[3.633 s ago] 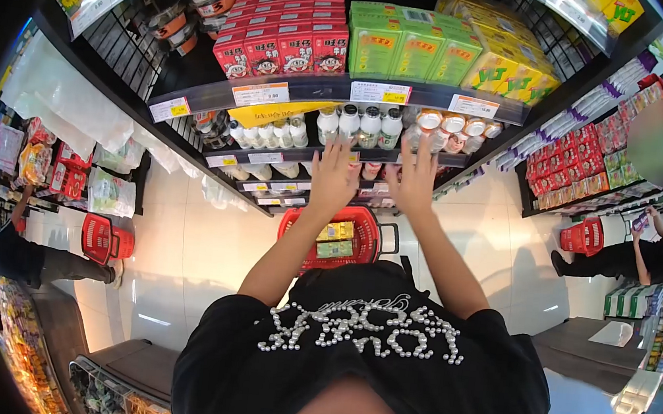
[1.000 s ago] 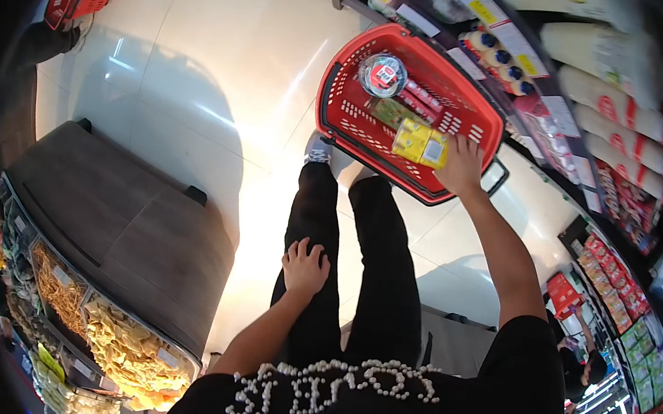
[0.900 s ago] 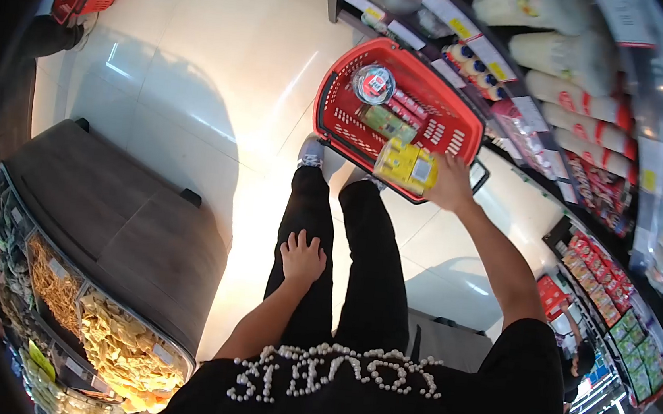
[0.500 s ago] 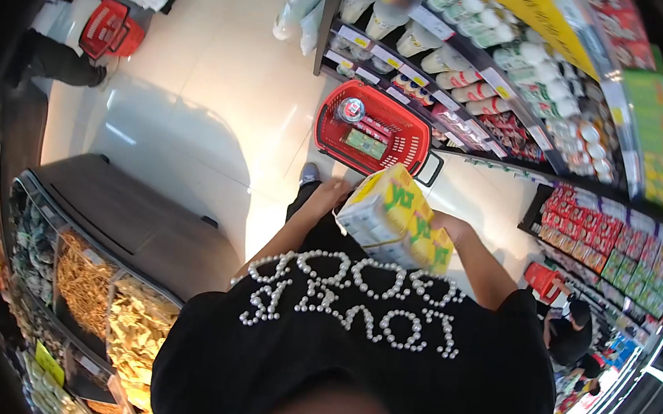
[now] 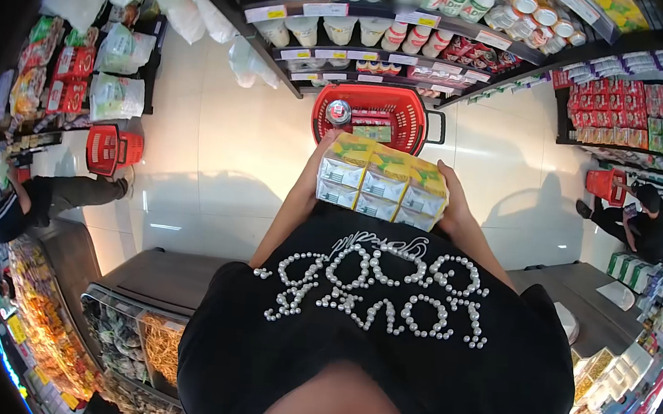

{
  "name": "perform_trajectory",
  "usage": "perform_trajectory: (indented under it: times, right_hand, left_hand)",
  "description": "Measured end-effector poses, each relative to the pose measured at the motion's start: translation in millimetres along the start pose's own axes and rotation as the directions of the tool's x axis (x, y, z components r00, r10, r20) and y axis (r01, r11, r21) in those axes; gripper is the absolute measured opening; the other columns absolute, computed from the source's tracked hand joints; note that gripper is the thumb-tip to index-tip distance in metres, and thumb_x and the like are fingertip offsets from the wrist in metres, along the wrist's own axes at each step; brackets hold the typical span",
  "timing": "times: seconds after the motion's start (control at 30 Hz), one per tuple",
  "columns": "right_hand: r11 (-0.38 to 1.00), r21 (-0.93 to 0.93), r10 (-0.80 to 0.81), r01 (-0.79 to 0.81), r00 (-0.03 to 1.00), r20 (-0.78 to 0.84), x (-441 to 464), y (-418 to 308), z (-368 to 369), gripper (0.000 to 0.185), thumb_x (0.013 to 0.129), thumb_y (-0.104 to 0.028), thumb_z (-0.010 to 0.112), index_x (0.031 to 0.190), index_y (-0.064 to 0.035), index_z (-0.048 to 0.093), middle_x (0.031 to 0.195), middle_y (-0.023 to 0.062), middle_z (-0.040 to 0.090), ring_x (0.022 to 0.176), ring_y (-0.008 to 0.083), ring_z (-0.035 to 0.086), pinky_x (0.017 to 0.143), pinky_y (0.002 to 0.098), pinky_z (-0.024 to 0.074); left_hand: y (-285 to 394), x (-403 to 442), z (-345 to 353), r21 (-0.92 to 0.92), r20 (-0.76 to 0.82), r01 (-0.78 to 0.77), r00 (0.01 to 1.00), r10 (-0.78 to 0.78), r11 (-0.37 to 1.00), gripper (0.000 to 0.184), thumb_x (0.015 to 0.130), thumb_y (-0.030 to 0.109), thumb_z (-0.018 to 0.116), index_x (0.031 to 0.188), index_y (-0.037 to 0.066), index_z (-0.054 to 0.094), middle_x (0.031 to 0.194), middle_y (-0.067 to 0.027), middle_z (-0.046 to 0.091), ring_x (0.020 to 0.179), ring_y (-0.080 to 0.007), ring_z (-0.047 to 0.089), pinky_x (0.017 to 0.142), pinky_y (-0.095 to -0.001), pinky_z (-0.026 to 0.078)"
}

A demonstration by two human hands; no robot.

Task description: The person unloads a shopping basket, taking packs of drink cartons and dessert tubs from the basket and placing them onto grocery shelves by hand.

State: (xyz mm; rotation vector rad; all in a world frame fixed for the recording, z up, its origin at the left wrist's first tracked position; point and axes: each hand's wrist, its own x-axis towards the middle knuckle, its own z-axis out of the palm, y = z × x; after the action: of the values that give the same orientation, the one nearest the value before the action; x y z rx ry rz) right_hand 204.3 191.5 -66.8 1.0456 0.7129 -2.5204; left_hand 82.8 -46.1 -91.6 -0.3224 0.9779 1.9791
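Observation:
A wrapped pack of yellow-and-white drink cartons is held level in front of the chest, between both hands. My left hand grips its left end, mostly behind the pack. At the right end, the fingers of my right hand press on the side. Just beyond the pack, a red shopping basket stands on the floor. Inside the basket are a round clear container with a red label, a row of small red packs and a green pack, partly cut off by the held pack.
Shelves of bottles and cups rise behind the basket. People stand far left and far right, each near another red basket. Bins of dried goods lie at the lower left. Another shelf stands at the right.
The yellow pack has come out of the basket, first in my right hand, and is now gripped by both hands and turned nearly level. The view has swung round to face the shelf.

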Motion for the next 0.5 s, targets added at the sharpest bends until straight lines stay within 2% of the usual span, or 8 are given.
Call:
perform_trajectory:
  times: [0.17,0.2,0.3,0.33,0.4,0.43,0.47,0.5]
  right_hand:
    - [0.980,0.163,-0.120,0.110,0.991,0.052,24,-39,-3,0.053,0.097,-0.045,0.040,0.119,0.0017,0.053,0.116,0.0172,0.062,0.102,0.0288,0.062,0.092,0.0400,0.0478]
    - [0.978,0.155,-0.154,0.142,0.986,0.069,23,-53,3,0.052,0.097,-0.044,0.040,0.118,0.0016,0.054,0.115,0.0173,0.062,0.102,0.0284,0.062,0.092,0.0395,0.0481]
    - [0.962,0.169,-0.235,0.216,0.967,0.102,17,-95,19,0.047,0.099,-0.042,0.039,0.112,0.0002,0.055,0.110,0.0163,0.063,0.099,0.0263,0.062,0.090,0.0379,0.0489]
    - [0.956,0.166,-0.262,0.242,0.959,0.109,6,-112,31,0.047,0.099,-0.042,0.039,0.112,-0.0003,0.055,0.108,0.0159,0.063,0.098,0.0258,0.062,0.090,0.0377,0.0491]
    - [0.927,0.106,-0.371,0.360,0.922,0.109,2,-137,36,0.044,0.100,-0.040,0.035,0.110,-0.0013,0.053,0.106,0.0154,0.061,0.097,0.0251,0.061,0.091,0.0374,0.0478]
    - [0.910,0.059,-0.415,0.411,0.895,0.167,-1,-147,34,0.044,0.100,-0.040,0.034,0.111,-0.0011,0.051,0.107,0.0157,0.060,0.099,0.0253,0.059,0.092,0.0378,0.0469]
    - [0.887,0.014,-0.453,0.462,0.862,0.228,-7,-159,31,0.044,0.100,-0.040,0.033,0.112,-0.0008,0.050,0.108,0.0159,0.059,0.100,0.0255,0.058,0.093,0.0381,0.0460]
    - [0.858,-0.027,-0.484,0.512,0.826,0.289,-16,-172,36,0.044,0.100,-0.040,0.032,0.113,-0.0006,0.049,0.110,0.0162,0.057,0.102,0.0257,0.057,0.094,0.0384,0.0452]
  left_hand:
    - [10,27,39,-0.015,-0.038,-0.035,0.999,0.035,0.999,0.059,0.097,0.053,0.039,0.128,0.004,0.048,0.123,-0.0146,0.059,0.109,-0.0256,0.060,0.093,-0.0354,0.048]
    - [25,24,69,-0.064,-0.062,-0.055,0.997,0.051,0.996,0.043,0.101,0.047,0.032,0.108,0.010,0.052,0.107,-0.0116,0.062,0.101,-0.0217,0.062,0.087,-0.0364,0.052]
    - [36,52,86,-0.077,-0.102,-0.202,0.976,0.194,0.976,0.041,0.101,0.046,0.032,0.104,0.009,0.051,0.100,-0.0104,0.062,0.095,-0.0201,0.062,0.084,-0.0350,0.052]
    - [43,52,104,-0.057,-0.128,-0.248,0.962,0.240,0.967,0.037,0.102,0.042,0.033,0.100,0.009,0.049,0.091,-0.0079,0.059,0.088,-0.0179,0.061,0.080,-0.0336,0.053]
    - [53,52,129,-0.086,-0.007,-0.389,0.921,0.390,0.917,0.033,0.102,0.039,0.034,0.101,0.009,0.049,0.095,-0.0075,0.058,0.089,-0.0172,0.060,0.082,-0.0331,0.051]
    - [56,51,142,-0.108,0.050,-0.451,0.888,0.458,0.886,0.031,0.102,0.037,0.035,0.102,0.009,0.049,0.096,-0.0073,0.058,0.090,-0.0169,0.059,0.083,-0.0328,0.051]
    - [58,51,156,-0.085,0.033,-0.493,0.867,0.497,0.866,0.031,0.102,0.035,0.033,0.097,0.008,0.047,0.084,-0.0065,0.054,0.081,-0.0168,0.059,0.076,-0.0325,0.053]
    - [60,49,172,-0.060,-0.012,-0.525,0.851,0.525,0.849,0.031,0.102,0.030,0.030,0.099,0.004,0.047,0.086,-0.0095,0.055,0.079,-0.0205,0.059,0.076,-0.0346,0.052]
